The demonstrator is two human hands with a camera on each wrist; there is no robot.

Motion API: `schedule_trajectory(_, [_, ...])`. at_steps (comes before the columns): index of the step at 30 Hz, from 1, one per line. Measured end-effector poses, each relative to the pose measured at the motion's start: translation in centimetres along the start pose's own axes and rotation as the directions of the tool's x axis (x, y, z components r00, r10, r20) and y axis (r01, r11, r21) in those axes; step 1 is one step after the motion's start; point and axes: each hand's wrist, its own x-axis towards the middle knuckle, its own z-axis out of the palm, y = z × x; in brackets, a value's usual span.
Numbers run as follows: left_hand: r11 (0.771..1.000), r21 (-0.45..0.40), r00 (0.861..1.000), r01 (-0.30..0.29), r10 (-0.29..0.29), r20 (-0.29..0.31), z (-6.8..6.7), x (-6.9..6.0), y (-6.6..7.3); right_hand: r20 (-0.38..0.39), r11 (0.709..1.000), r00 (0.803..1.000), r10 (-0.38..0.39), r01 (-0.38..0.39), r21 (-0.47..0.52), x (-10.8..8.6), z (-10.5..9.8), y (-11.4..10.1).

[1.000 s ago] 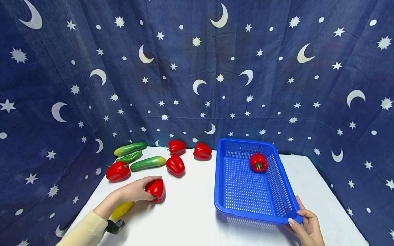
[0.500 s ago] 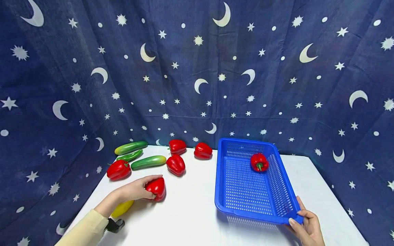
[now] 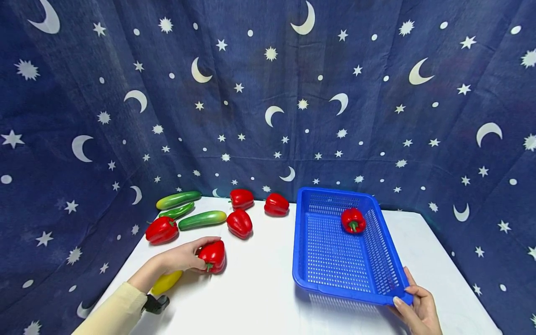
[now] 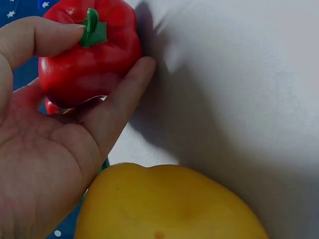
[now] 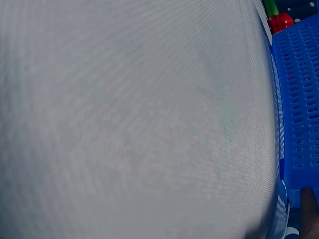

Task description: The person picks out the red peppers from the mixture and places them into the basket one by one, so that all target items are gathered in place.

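Observation:
In the head view the left hand (image 3: 184, 257) holds a red bell pepper (image 3: 212, 257) between thumb and fingers, at the front left of the table. The left wrist view shows the thumb by the green stem of this pepper (image 4: 89, 64) and a finger along its side. The right hand (image 3: 420, 308) grips the near right corner of a blue basket (image 3: 335, 291), thumb on the rim. Inside the basket, toward its far right, lies one red pepper (image 3: 353, 220).
A yellow pepper (image 3: 166, 282) lies beneath the left wrist. Farther back are cucumbers (image 3: 203, 220), a green chili (image 3: 177, 211) and several red peppers (image 3: 239, 224). A starry blue curtain (image 3: 251, 93) stands behind the white table (image 3: 259, 279).
The left thumb has shifted slightly on the red pepper, and more of the green stem shows. The right hand and the basket have stayed in place.

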Motion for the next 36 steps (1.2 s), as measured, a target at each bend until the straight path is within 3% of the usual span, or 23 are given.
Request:
schedule_trajectory(13, [1.0, 0.031, 1.0, 0.003, -0.003, -0.012, -0.19, 0.02, -0.29, 0.015, 0.999, 0.999, -0.039, 0.039, 0.031, -0.11, 0.1, -0.03])
schedule_trajectory(21, [0.994, 0.102, 0.999, -0.045, 0.046, -0.011, -0.29, 0.18, -0.59, 0.006, 0.999, 1.0, -0.028, 0.027, 0.034, -0.25, 0.05, -0.07])
schedule_trajectory(28, [0.995, 0.091, 0.999, -0.031, 0.033, -0.023, -0.12, 0.16, -0.44, -0.02, 0.999, 1.0, 0.01, -0.01, 0.041, -0.13, 0.18, -0.08])
schedule_trajectory(36, [0.995, 0.095, 0.999, -0.042, 0.044, -0.021, -0.07, 0.14, -0.57, -0.001, 0.993, 0.996, -0.09, 0.09, 0.07, -0.24, 0.11, 0.0])
